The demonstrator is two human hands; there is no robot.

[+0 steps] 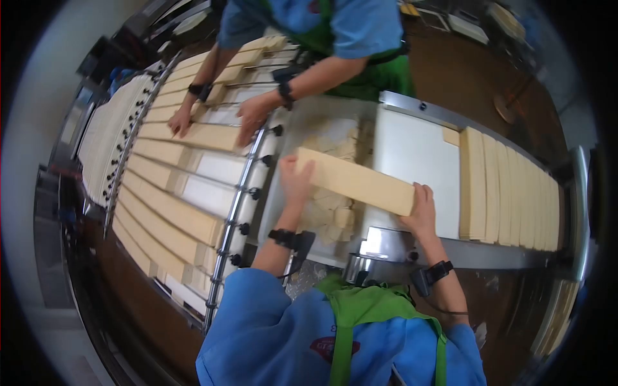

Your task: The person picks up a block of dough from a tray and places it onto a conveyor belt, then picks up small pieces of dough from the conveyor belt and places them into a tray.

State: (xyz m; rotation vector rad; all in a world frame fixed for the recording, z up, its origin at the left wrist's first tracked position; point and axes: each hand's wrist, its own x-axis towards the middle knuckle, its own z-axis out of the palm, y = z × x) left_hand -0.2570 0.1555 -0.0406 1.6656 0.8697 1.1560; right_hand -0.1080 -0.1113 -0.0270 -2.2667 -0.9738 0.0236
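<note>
Between my two hands hangs a long, pale-yellow slab, which looks like a stack of dough strips (pixel 357 180). My left hand (pixel 297 181) grips its left end, with the thumb and fingers closed on it. The right end is in my right hand (pixel 421 209), fingers wrapped round the edge. Below the slab is a grey bin (pixel 328 256) with pale dough scraps (pixel 331 220) inside. The slab reaches from above this bin to above a white board (pixel 418 151) on the right. Several similar dough slabs (pixel 508 190) stand in a row at the board's right side.
A slatted conveyor (pixel 226 239) with metal dividers carries several dough slabs (pixel 164 222) at the left. Across from me a co-worker in blue and green has both hands (pixel 254 112) at a slab on it. A metal rail (pixel 444 119) edges the board.
</note>
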